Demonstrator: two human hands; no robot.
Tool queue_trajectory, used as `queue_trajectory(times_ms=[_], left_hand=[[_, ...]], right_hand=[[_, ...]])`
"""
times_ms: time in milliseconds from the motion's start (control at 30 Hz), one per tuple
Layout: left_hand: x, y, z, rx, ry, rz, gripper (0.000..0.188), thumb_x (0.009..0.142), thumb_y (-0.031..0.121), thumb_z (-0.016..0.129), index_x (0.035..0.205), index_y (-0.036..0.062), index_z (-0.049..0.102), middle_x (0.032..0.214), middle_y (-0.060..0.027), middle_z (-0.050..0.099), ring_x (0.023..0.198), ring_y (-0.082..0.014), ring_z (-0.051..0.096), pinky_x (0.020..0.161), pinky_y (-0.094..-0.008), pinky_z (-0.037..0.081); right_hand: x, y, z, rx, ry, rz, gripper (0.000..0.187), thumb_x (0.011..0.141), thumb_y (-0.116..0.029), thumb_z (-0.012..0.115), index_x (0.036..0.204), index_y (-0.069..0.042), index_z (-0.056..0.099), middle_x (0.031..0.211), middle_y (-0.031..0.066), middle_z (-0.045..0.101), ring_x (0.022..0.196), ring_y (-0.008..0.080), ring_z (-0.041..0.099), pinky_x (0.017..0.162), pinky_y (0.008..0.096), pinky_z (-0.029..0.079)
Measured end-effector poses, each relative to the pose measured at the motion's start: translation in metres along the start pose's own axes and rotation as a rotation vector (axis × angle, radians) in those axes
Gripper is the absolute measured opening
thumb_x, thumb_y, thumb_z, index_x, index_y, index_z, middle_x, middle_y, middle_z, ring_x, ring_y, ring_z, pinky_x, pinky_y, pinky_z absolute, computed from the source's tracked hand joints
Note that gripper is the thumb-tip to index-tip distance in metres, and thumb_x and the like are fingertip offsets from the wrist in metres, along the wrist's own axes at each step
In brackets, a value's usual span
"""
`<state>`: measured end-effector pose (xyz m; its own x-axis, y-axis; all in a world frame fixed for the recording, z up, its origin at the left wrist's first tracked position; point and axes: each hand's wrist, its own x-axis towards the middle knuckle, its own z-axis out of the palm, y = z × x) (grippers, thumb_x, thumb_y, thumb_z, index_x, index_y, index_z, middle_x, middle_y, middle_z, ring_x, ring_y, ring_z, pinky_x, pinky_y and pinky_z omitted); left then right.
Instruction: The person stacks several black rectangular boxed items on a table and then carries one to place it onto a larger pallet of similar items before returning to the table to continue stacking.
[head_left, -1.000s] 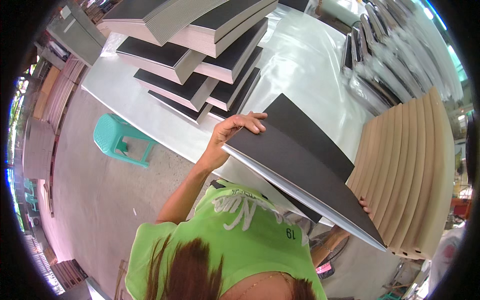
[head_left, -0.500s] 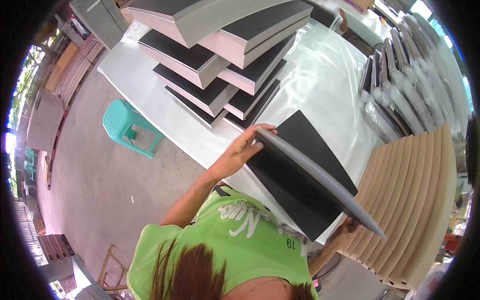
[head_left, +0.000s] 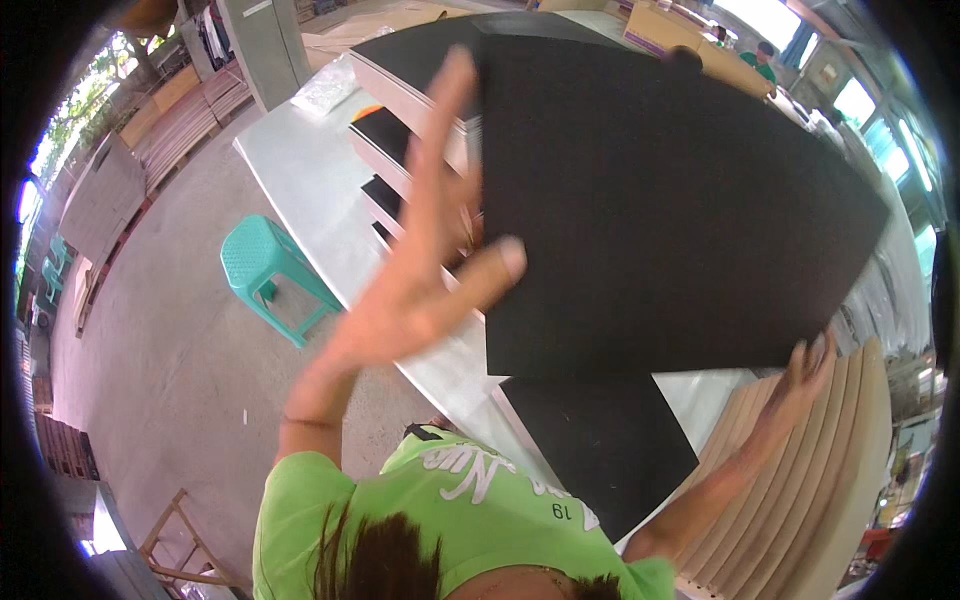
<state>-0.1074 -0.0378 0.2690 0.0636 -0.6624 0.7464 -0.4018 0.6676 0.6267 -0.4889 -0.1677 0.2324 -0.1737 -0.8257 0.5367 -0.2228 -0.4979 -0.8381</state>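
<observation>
A large black flat panel (head_left: 670, 210) is raised in front of me, its broad face toward me. My right hand (head_left: 805, 370) grips it at the lower right corner. At its left edge, my left hand (head_left: 415, 270) is open, fingers stretched and thumb apart, slightly blurred. The thumb overlaps the panel's face; I cannot tell whether it touches. Below, a second black panel (head_left: 600, 440) lies on the white-covered table (head_left: 290, 170). Behind the raised panel, stacks of black-topped, pale-edged panels (head_left: 400, 65) are partly hidden.
A green plastic stool (head_left: 265, 260) stands on the floor left of the table. To the right leans a row of tan boards (head_left: 800, 460), with plastic-wrapped items (head_left: 885, 305) beyond. A cardboard box (head_left: 655, 25) and another person (head_left: 760, 62) are at the far side.
The panel has been lifted from edge-on above the table to upright, facing me. My left hand has opened and moved up. My right hand has moved up and right with the panel's corner.
</observation>
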Motion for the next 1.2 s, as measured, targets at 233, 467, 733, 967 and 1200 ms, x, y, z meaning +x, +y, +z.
queue_trajectory(times_ms=[233,467,733,967,1200], left_hand=[[0.113,-0.011,-0.131,-0.028,0.263,-0.101,0.074,0.088,0.022,0.059,0.148,0.0085,0.018,0.135,-0.0197,0.045,0.119,-0.0252,0.049,0.098,-0.0339,0.041],[0.123,-0.114,-0.214,-0.018,0.367,-0.501,0.043,0.081,0.029,0.068,0.117,0.0082,0.058,0.083,0.0010,0.059,0.079,-0.0088,0.051,0.070,-0.0266,0.041],[0.090,-0.157,-0.190,0.189,0.385,-0.378,0.033,0.091,0.029,0.058,0.118,0.0094,0.060,0.093,-0.0023,0.053,0.081,-0.0110,0.043,0.072,-0.0252,0.036],[0.081,-0.175,-0.191,0.584,0.382,-0.261,0.029,0.092,0.031,0.054,0.114,0.0137,0.062,0.100,-0.0098,0.050,0.095,-0.0256,0.050,0.088,-0.0351,0.038],[0.080,-0.195,-0.182,0.104,0.373,-0.310,0.040,0.094,0.039,0.045,0.119,0.0102,0.056,0.115,-0.0084,0.053,0.113,-0.0212,0.044,0.098,-0.0331,0.031]], right_hand=[[0.225,-0.034,0.213,0.087,-0.471,-0.337,0.046,0.088,-0.025,0.060,0.126,0.002,0.056,0.118,0.0162,0.062,0.109,0.0204,0.057,0.098,0.0291,0.039],[0.303,-0.015,0.352,-0.551,-0.664,-0.478,0.032,0.086,-0.025,0.061,0.108,-0.004,0.069,0.101,0.0041,0.068,0.087,0.0157,0.059,0.079,0.0279,0.045],[0.302,0.045,0.388,-0.354,-0.679,-0.324,0.026,0.080,-0.020,0.064,0.096,-0.002,0.073,0.073,-0.0007,0.064,0.069,0.0114,0.053,0.065,0.0274,0.043],[0.283,0.043,0.396,-0.474,-0.612,-0.339,0.027,0.077,-0.019,0.066,0.096,-0.002,0.073,0.078,0.0023,0.066,0.072,0.0113,0.055,0.066,0.0285,0.044],[0.293,0.062,0.387,-0.592,-0.517,-0.453,0.028,0.077,-0.035,0.060,0.091,-0.017,0.075,0.094,0.0119,0.071,0.090,0.0332,0.067,0.083,0.0378,0.051]])
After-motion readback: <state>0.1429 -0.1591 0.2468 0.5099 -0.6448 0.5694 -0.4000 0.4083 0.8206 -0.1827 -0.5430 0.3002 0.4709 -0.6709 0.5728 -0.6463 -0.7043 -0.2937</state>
